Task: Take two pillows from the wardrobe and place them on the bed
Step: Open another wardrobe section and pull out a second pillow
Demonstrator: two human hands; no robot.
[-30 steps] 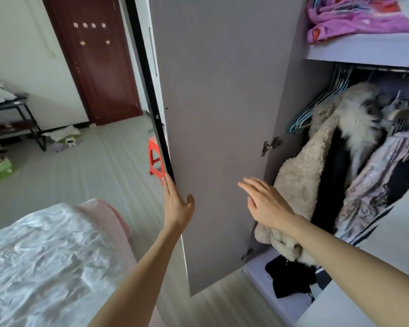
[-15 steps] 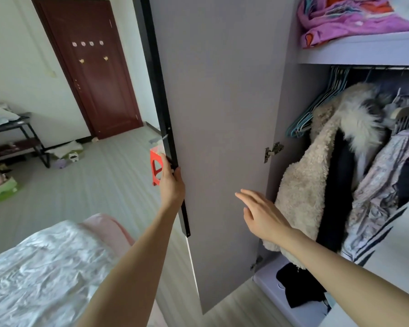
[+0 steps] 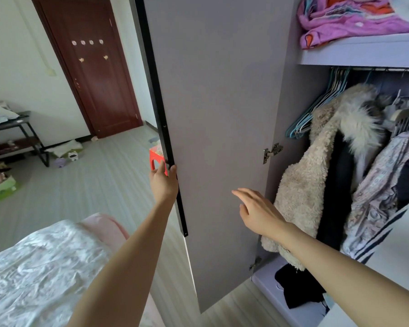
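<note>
Gripping the wardrobe door (image 3: 217, 114) edge at frame centre, the left hand (image 3: 164, 182) should swing it fully aside while the right hand (image 3: 257, 212), fingers open and empty, seeks pillows, unseen here.

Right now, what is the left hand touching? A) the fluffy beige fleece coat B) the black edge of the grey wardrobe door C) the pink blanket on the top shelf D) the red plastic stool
B: the left hand grips the black edge of the grey wardrobe door, thumb on the inner face, while the right hand hovers open in front of the door, touching nothing.
</note>
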